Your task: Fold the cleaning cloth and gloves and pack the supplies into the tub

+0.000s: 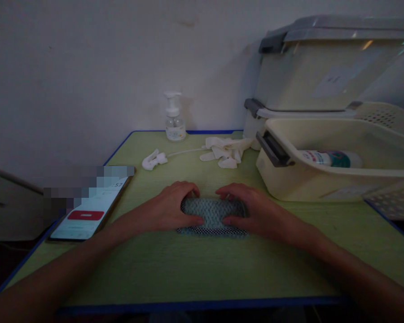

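Observation:
A small folded grey-teal cloth (218, 211) with a knobbly woven surface lies on the table in front of me. A dark checked layer shows along its front edge and left end. Around its left end curls my left hand (175, 208), thumb pressed on the near face and fingers bent over the back. My right hand (252, 211) grips the right end the same way, with its thumb pointing at the other thumb. Both palms hide the ends of the cloth.
Behind the cloth lie a white spray nozzle (151, 160) with a thin tube and white gloves (227, 150). A pump bottle (175, 121) stands by the wall. At left rests a phone (97, 202); at right, a cream bin (323, 186) holds a bottle (340, 159), near a lidded box (309, 80).

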